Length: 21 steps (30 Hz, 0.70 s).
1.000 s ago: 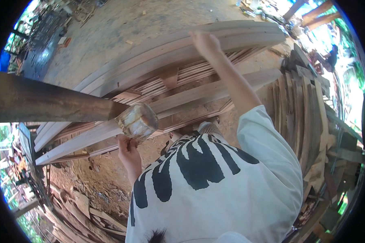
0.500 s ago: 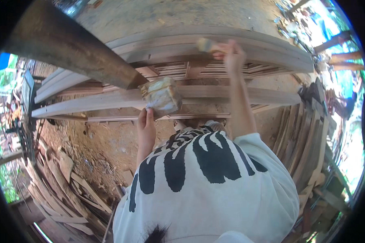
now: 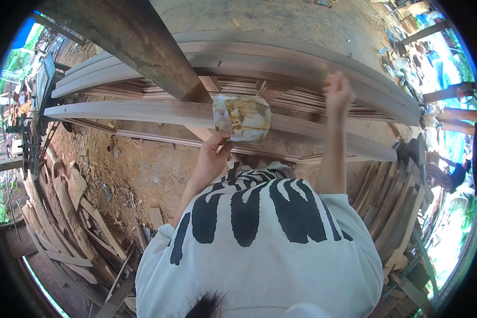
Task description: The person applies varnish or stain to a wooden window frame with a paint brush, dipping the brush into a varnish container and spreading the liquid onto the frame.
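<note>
My left hand [image 3: 216, 148] grips a stained, whitish container [image 3: 242, 119] from below, its fingers against the lower left side, just in front of a pale wooden beam [image 3: 116, 110]. My right hand [image 3: 338, 95] is closed on a small brush [image 3: 329, 75], blurred and pale, over the right part of a long moulded wooden piece [image 3: 291, 55]. Slatted wooden parts show between the long pieces. My right forearm crosses the nearer beam.
A dark post [image 3: 116, 45] slants down from the upper left to just behind the container. Loose offcuts and slabs [image 3: 63, 212] lie at the lower left. Stacked boards [image 3: 384, 206] stand at the right, with clutter, poles and blue sheeting beyond.
The view has turned and shifted. My left hand and the container have moved right. My right hand swept along the far wooden piece to the right, brush in it, and is now a little lower.
</note>
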Each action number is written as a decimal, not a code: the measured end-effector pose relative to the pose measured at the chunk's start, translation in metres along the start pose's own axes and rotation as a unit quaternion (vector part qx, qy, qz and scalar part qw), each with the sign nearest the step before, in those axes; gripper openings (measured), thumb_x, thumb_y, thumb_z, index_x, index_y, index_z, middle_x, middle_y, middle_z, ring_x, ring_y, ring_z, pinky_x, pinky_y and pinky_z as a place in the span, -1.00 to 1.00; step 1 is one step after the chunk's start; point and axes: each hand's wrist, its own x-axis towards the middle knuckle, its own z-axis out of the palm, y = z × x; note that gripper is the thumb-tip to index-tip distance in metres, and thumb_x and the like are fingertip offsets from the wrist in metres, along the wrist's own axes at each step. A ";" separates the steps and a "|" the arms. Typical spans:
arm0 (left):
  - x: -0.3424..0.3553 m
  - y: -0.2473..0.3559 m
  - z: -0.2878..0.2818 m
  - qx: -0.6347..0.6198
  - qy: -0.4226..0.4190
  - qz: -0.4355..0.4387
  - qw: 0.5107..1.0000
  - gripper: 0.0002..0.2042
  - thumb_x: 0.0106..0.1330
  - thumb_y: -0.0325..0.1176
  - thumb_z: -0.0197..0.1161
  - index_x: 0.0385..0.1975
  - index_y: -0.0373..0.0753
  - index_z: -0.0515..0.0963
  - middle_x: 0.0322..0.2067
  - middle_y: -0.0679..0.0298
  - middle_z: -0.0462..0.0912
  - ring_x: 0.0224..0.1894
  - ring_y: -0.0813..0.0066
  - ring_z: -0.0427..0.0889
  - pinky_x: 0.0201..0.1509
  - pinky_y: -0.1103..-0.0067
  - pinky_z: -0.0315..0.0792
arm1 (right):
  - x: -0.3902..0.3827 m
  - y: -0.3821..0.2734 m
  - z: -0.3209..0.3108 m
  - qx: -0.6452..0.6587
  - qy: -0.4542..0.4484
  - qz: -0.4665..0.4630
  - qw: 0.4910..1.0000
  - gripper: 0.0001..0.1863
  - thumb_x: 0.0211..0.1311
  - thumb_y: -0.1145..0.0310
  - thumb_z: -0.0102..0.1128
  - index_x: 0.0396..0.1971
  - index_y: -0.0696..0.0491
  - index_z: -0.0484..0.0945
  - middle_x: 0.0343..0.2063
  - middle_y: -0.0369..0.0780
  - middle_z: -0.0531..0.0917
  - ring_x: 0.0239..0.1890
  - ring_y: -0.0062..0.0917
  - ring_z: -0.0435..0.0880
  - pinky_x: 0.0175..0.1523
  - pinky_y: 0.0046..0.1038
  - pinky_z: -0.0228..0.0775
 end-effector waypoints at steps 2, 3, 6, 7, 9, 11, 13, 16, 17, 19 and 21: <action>-0.001 0.007 0.002 -0.004 -0.015 -0.041 0.999 -0.78 0.32 -0.68 0.11 -0.07 -0.32 0.46 -0.10 0.29 0.59 -0.07 0.53 0.55 0.05 0.63 0.38 | -0.016 -0.013 0.034 -0.033 -0.079 -0.092 0.992 -0.63 0.46 0.14 -0.03 -0.31 0.12 0.62 -0.47 -0.25 0.69 -0.57 -0.64 0.62 -0.47 -0.55 0.47; -0.002 0.009 0.005 0.025 -0.011 -0.040 0.999 -0.80 0.30 -0.67 0.14 -0.12 -0.32 0.49 -0.12 0.27 0.60 -0.07 0.50 0.56 0.05 0.61 0.39 | -0.022 -0.016 0.049 -0.045 -0.103 -0.170 0.979 -0.63 0.46 0.15 -0.03 -0.29 0.14 0.62 -0.47 -0.25 0.69 -0.56 -0.63 0.63 -0.47 -0.54 0.48; -0.003 0.022 0.008 0.095 -0.014 -0.013 0.995 -0.84 0.25 -0.68 0.18 -0.21 -0.33 0.55 -0.16 0.21 0.62 -0.07 0.44 0.57 0.05 0.57 0.40 | -0.032 -0.032 0.063 0.137 -0.197 -0.016 0.971 -0.63 0.46 0.17 -0.04 -0.26 0.16 0.62 -0.45 -0.22 0.70 -0.54 -0.60 0.66 -0.47 -0.55 0.50; -0.004 0.025 0.008 0.134 -0.022 0.012 0.991 -0.85 0.22 -0.68 0.20 -0.26 -0.33 0.57 -0.17 0.17 0.63 -0.07 0.39 0.58 0.06 0.54 0.41 | -0.030 -0.029 0.059 0.138 -0.196 -0.015 0.971 -0.63 0.46 0.17 -0.04 -0.26 0.16 0.62 -0.45 -0.22 0.70 -0.54 -0.60 0.66 -0.47 -0.55 0.50; -0.005 0.022 0.008 0.178 -0.020 0.074 0.981 -0.85 0.19 -0.69 0.21 -0.30 -0.32 0.59 -0.21 0.17 0.64 -0.07 0.33 0.59 0.09 0.50 0.41 | -0.020 -0.018 0.046 0.152 -0.126 0.020 0.980 -0.63 0.47 0.19 -0.05 -0.25 0.19 0.61 -0.44 -0.20 0.70 -0.52 -0.58 0.68 -0.46 -0.55 0.53; -0.004 0.018 0.007 0.220 -0.024 0.136 0.966 -0.86 0.15 -0.69 0.23 -0.35 -0.31 0.60 -0.24 0.17 0.66 -0.07 0.26 0.60 0.12 0.46 0.40 | -0.006 0.001 0.017 0.132 -0.064 0.020 0.989 -0.60 0.47 0.18 -0.07 -0.27 0.23 0.60 -0.44 -0.18 0.69 -0.52 -0.58 0.68 -0.47 -0.58 0.54; -0.003 0.016 0.006 0.237 -0.053 0.162 0.957 -0.75 0.08 -0.69 0.20 -0.29 -0.21 0.64 -0.26 0.28 0.71 -0.11 0.26 0.63 0.29 0.34 0.27 | 0.008 0.026 -0.016 0.115 0.008 0.025 0.993 -0.59 0.48 0.18 -0.07 -0.26 0.24 0.60 -0.43 -0.17 0.69 -0.52 -0.59 0.68 -0.48 -0.60 0.53; -0.005 0.023 0.010 0.255 -0.059 0.166 0.951 -0.75 0.09 -0.70 0.19 -0.30 -0.20 0.65 -0.28 0.30 0.72 -0.10 0.32 0.64 0.26 0.35 0.31 | 0.018 0.046 -0.056 0.076 0.077 0.036 0.993 -0.59 0.48 0.17 -0.07 -0.26 0.23 0.60 -0.42 -0.18 0.69 -0.54 -0.60 0.67 -0.49 -0.61 0.52; -0.005 0.022 0.010 0.253 -0.061 0.167 0.951 -0.75 0.09 -0.70 0.19 -0.30 -0.20 0.65 -0.28 0.30 0.72 -0.10 0.32 0.64 0.26 0.35 0.31 | 0.018 0.048 -0.062 0.054 0.109 0.038 0.992 -0.60 0.48 0.17 -0.08 -0.26 0.22 0.60 -0.43 -0.18 0.69 -0.54 -0.61 0.67 -0.49 -0.61 0.51; -0.004 0.020 0.011 0.272 -0.052 0.184 0.943 -0.73 0.06 -0.71 0.17 -0.31 -0.20 0.65 -0.28 0.30 0.71 -0.11 0.32 0.64 0.26 0.33 0.31 | 0.013 0.053 -0.057 0.050 0.112 0.033 0.992 -0.60 0.48 0.17 -0.08 -0.26 0.21 0.60 -0.43 -0.18 0.69 -0.55 -0.62 0.66 -0.49 -0.61 0.51; -0.003 0.025 0.013 0.295 -0.049 0.196 0.934 -0.71 0.03 -0.70 0.16 -0.30 -0.19 0.65 -0.29 0.30 0.71 -0.11 0.33 0.64 0.25 0.32 0.31 | 0.002 0.044 -0.047 0.050 0.114 0.029 0.992 -0.60 0.48 0.16 -0.08 -0.26 0.21 0.60 -0.44 -0.18 0.69 -0.56 -0.62 0.65 -0.49 -0.61 0.50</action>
